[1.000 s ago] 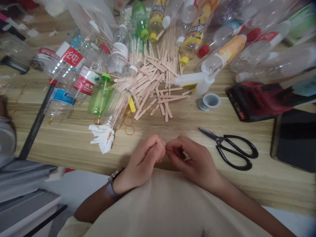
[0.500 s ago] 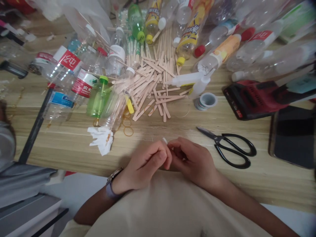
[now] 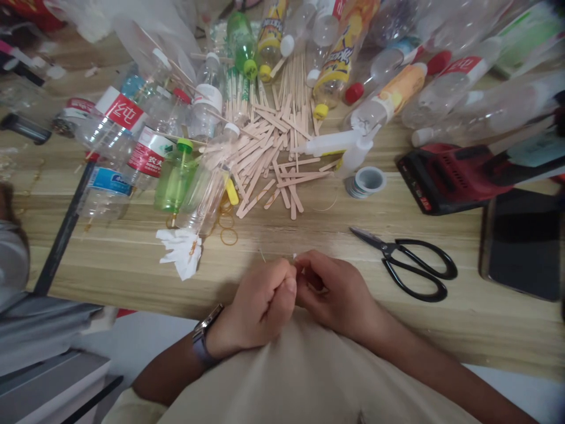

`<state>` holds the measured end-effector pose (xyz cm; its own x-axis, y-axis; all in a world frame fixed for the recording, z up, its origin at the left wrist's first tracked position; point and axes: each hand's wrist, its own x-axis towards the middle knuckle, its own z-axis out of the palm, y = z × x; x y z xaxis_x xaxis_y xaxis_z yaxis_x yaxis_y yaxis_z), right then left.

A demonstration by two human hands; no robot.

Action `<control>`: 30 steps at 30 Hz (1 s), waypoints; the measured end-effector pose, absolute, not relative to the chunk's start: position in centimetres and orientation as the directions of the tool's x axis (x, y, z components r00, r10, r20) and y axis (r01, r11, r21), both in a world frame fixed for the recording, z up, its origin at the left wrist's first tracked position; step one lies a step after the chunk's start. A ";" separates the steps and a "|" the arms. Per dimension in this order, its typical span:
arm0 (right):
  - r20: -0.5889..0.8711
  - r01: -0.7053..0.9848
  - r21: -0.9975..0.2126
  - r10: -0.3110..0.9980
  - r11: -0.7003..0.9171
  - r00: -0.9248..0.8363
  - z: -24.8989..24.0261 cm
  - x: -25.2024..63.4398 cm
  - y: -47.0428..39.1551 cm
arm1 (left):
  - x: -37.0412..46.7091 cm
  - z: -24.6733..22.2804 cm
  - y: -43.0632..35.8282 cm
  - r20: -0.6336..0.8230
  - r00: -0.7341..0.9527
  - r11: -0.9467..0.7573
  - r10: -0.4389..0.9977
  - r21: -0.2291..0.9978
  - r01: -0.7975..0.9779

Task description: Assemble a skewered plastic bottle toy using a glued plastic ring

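As our left hand (image 3: 265, 303) clenches, less of the white scrap (image 3: 295, 256) shows between it and our right hand (image 3: 335, 288) than a moment ago, so the fine work likely goes on hidden. Whether right fingertips grasp the scrap, we cannot tell. Scissors (image 3: 388, 249) lie nearby; sticks (image 3: 260, 154) and bottles (image 3: 170, 187) crowd the space ahead.

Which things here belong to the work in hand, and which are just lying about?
Likely in the work, judging by the hands:
small white piece, mostly hidden, at the right hand's fingertips
thin strand showing beyond the left hand; its other end is hidden

Apparently just lying about, untouched:
scissors
wooden sticks
spool
phone
red-and-black tool
green bottle
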<state>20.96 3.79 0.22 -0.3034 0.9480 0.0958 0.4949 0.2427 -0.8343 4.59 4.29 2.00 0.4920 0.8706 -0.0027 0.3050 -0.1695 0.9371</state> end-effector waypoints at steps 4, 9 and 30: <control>0.020 0.462 -0.874 0.959 0.154 -0.283 0.2 20.8 3.8 | 4.8 2.1 4.2 0.009 0.483 -0.202 0.875 0.915 0.350; -0.059 0.378 -0.924 0.958 0.054 -0.281 0.2 20.7 3.8 | 4.8 2.3 4.3 0.032 0.507 -0.251 0.861 0.895 0.369; -0.078 0.307 -0.951 0.990 -0.039 -0.116 0.3 21.5 4.3 | 4.2 1.1 3.9 -0.018 0.404 0.008 0.915 1.000 0.026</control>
